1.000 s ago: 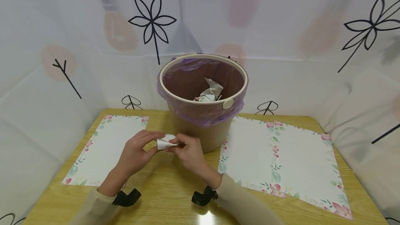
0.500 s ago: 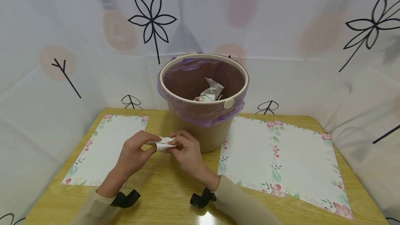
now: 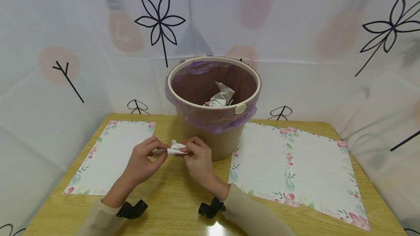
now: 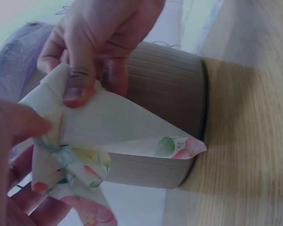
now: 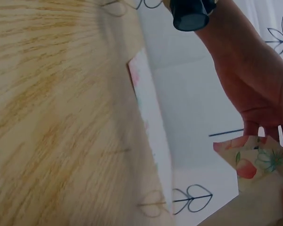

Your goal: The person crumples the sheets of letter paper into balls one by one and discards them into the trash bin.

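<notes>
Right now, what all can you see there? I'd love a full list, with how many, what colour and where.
folded paper: one, white with floral print, pinched between both hands
bin: one, beige-brown, on the table towards the back
liner: one, purple, over the bin's rim
crumpled paper: count unclear, whitish, inside the bin
flat sheets: three, white with floral borders, one left of the bin, two on its right
table: one, yellowish wood, beneath everything
backdrop: white, printed, behind and beside the table
wrist devices: two, black, one by each wrist
sleeves: two, beige, near edge
left hand: one, at the paper's left
right hand: one, at its right
</notes>
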Motion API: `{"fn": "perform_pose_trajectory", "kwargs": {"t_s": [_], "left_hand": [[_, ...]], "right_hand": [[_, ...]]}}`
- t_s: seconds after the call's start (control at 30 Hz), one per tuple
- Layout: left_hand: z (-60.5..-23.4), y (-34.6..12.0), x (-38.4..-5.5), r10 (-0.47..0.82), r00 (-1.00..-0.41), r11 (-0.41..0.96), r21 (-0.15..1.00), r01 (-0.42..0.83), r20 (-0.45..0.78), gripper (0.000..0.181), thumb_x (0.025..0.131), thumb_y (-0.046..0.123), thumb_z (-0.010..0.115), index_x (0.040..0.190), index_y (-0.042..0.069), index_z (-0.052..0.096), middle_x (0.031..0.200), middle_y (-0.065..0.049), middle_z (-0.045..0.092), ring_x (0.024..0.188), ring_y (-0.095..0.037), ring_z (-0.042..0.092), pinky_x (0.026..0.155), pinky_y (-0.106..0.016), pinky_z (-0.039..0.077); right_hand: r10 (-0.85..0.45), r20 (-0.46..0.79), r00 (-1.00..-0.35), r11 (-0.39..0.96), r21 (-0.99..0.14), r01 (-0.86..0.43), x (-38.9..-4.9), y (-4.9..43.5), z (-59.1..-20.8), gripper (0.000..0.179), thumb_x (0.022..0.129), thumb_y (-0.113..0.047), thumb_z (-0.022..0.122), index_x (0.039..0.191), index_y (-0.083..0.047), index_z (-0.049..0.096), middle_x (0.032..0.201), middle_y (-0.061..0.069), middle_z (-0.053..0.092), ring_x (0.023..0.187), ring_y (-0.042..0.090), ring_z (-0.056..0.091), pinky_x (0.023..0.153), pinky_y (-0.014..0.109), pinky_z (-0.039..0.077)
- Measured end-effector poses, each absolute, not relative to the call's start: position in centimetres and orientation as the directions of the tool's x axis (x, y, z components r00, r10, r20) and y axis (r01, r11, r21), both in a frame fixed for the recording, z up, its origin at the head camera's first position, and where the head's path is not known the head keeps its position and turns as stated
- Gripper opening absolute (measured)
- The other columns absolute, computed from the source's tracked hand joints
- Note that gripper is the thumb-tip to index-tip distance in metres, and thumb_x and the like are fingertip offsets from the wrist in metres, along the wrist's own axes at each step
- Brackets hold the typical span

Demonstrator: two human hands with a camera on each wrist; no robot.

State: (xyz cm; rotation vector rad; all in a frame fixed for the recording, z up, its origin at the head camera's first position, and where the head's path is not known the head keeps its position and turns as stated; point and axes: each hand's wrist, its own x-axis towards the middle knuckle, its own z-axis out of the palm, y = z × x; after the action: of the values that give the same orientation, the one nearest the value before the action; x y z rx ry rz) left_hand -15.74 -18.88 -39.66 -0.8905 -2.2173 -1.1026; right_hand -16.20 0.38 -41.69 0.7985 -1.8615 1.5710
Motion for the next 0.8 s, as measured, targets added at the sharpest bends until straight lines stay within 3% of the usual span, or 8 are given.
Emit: {"fn": "perform_pose_trajectory", "kwargs": {"t_s": [0.1, 0.27, 0.47, 0.6, 0.7, 0.8], "left_hand": [[-39.5, -19.0, -15.6, 0.323, -0.699, 0.413, 0.57, 0.711, 0.638, 0.024, 0.084, -0.007, 0.073, 0.098, 0.012, 0.077, 0.088, 0.006, 0.064, 0.071, -0.01, 0.055, 0.049, -0.021, 0.047], [-39.6, -19.0, -15.5, 0.308, -0.762, 0.361, 0.671, 0.647, 0.57, 0.013, 0.084, -0.006, 0.075, 0.093, 0.004, 0.075, 0.086, -0.003, 0.064, 0.075, -0.011, 0.06, 0.051, -0.024, 0.054], [-39.3, -19.5, -15.4, 0.336, -0.885, 0.354, 0.827, 0.437, 0.323, 0.018, 0.085, 0.004, 0.079, 0.099, 0.013, 0.072, 0.095, -0.003, 0.062, 0.09, -0.016, 0.062, 0.065, -0.031, 0.059], [-39.3, -19.8, -15.6, 0.373, -0.892, 0.37, 0.84, 0.396, 0.256, 0.031, 0.086, 0.015, 0.08, 0.114, 0.013, 0.069, 0.119, -0.006, 0.06, 0.112, -0.028, 0.058, 0.072, -0.033, 0.059], [-39.3, -20.0, -15.6, 0.411, -0.881, 0.35, 0.853, 0.388, 0.232, 0.044, 0.088, 0.017, 0.078, 0.129, 0.011, 0.063, 0.14, -0.011, 0.052, 0.128, -0.037, 0.048, 0.076, -0.033, 0.058], [-39.2, -20.0, -15.5, 0.46, -0.866, 0.348, 0.858, 0.378, 0.195, 0.048, 0.092, 0.019, 0.075, 0.137, 0.012, 0.058, 0.149, -0.012, 0.046, 0.134, -0.038, 0.042, 0.083, -0.035, 0.056]], "right_hand": [[-0.08, 0.776, -0.626, 0.188, -0.605, -0.774, -16.6, 0.6, -42.0, 0.03, 0.07, 0.03, 0.065, 0.07, 0.0, 0.066, 0.089, 0.015, 0.062, 0.079, 0.029, 0.064, 0.065, 0.026, 0.057], [-0.138, 0.819, -0.557, 0.246, -0.516, -0.82, -16.8, 0.9, -42.3, 0.029, 0.077, 0.022, 0.066, 0.07, -0.005, 0.065, 0.094, 0.01, 0.064, 0.084, 0.024, 0.065, 0.072, 0.025, 0.056], [-0.199, 0.849, -0.49, 0.233, -0.444, -0.865, -17.0, 1.2, -42.8, 0.027, 0.078, 0.02, 0.066, 0.072, -0.006, 0.069, 0.096, 0.009, 0.065, 0.091, 0.025, 0.066, 0.08, 0.027, 0.055], [-0.229, 0.857, -0.462, 0.202, -0.422, -0.884, -17.3, 1.4, -43.0, 0.029, 0.078, 0.021, 0.065, 0.071, -0.007, 0.068, 0.097, 0.009, 0.066, 0.093, 0.025, 0.066, 0.083, 0.029, 0.055], [-0.252, 0.853, -0.458, 0.188, -0.421, -0.887, -17.5, 1.5, -43.1, 0.029, 0.079, 0.021, 0.066, 0.073, -0.008, 0.068, 0.099, 0.009, 0.067, 0.093, 0.024, 0.066, 0.083, 0.028, 0.055], [-0.279, 0.841, -0.464, 0.172, -0.432, -0.886, -17.6, 1.6, -43.1, 0.027, 0.08, 0.019, 0.068, 0.076, -0.008, 0.07, 0.102, 0.009, 0.068, 0.094, 0.023, 0.066, 0.082, 0.026, 0.055]]}}
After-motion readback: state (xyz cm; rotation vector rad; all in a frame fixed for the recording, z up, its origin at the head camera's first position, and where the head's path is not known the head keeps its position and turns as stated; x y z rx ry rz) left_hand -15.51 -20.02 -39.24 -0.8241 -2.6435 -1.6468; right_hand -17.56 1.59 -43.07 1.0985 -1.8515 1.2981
